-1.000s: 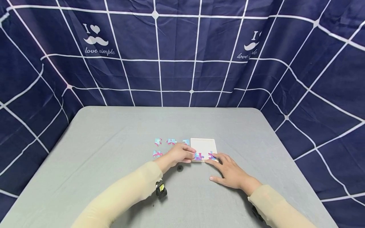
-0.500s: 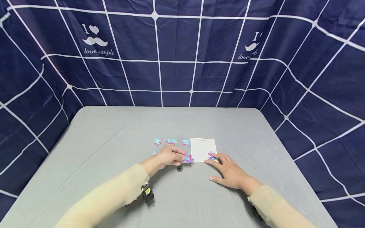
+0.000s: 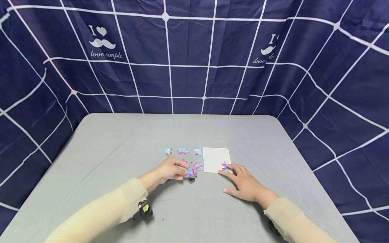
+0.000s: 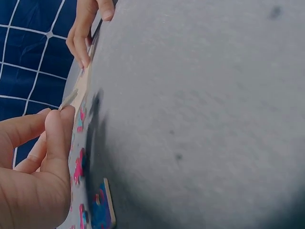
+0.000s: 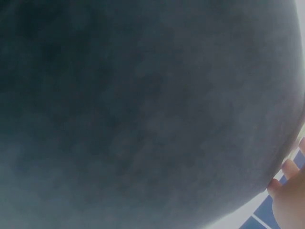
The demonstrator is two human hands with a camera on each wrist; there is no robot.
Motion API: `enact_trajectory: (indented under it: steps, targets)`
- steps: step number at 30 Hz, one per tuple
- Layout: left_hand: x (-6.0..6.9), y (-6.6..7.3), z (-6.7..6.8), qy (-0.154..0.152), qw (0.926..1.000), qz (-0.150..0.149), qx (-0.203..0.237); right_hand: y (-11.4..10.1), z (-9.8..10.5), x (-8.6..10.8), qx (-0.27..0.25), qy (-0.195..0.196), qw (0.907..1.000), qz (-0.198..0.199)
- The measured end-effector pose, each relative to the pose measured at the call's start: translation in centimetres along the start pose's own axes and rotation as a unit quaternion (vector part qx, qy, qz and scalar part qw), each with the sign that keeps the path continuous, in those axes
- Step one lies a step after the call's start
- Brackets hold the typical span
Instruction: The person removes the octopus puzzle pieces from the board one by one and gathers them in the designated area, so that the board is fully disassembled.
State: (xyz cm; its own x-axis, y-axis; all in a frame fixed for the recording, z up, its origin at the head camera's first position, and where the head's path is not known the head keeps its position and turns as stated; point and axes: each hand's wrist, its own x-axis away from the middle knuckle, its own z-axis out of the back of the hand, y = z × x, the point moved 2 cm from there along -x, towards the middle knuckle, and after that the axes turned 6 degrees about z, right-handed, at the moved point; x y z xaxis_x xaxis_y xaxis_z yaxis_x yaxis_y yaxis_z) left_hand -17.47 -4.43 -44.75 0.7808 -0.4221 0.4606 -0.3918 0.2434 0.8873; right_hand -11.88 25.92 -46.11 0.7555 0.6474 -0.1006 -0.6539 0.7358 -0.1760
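My left hand (image 3: 172, 169) pinches a blue, pink and purple jigsaw piece (image 3: 191, 173) between thumb and fingers, left of the white puzzle tray (image 3: 215, 156). In the left wrist view, that piece (image 4: 69, 99) is seen edge-on at the fingertips, above the table. My right hand (image 3: 247, 182) rests at the tray's lower right corner with fingers extended. Its fingertips touch a purple and blue jigsaw piece (image 3: 225, 165) lying in that corner. Only part of the right hand (image 5: 290, 200) shows at the edge of the right wrist view.
Loose jigsaw pieces lie left of the tray: an upper row with a left piece (image 3: 168, 151), a middle one (image 3: 182, 151) and a right one (image 3: 198, 152), and a pink-blue piece (image 3: 199, 166) below. Another piece (image 4: 101, 205) lies near the left wrist. A patterned curtain (image 3: 188, 81) surrounds the grey table (image 3: 127, 141).
My left hand has drawn back leftward from the tray, carrying the pinched jigsaw piece out of it. The right hand has stayed in place.
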Motion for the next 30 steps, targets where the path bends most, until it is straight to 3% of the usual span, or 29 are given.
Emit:
enact_trajectory:
  steps: [20, 30]
  targets:
    - [1.1, -1.7, 1.4, 0.000, 0.9998, 0.009, -0.017, -0.1, 0.0, 0.0, -0.003, 0.000, 1.0000, 0.001]
    - [1.3, -1.5, 1.6, -0.006, 0.9995, 0.012, -0.029, -0.2, -0.1, 0.0, -0.001, 0.015, 0.9998, 0.012]
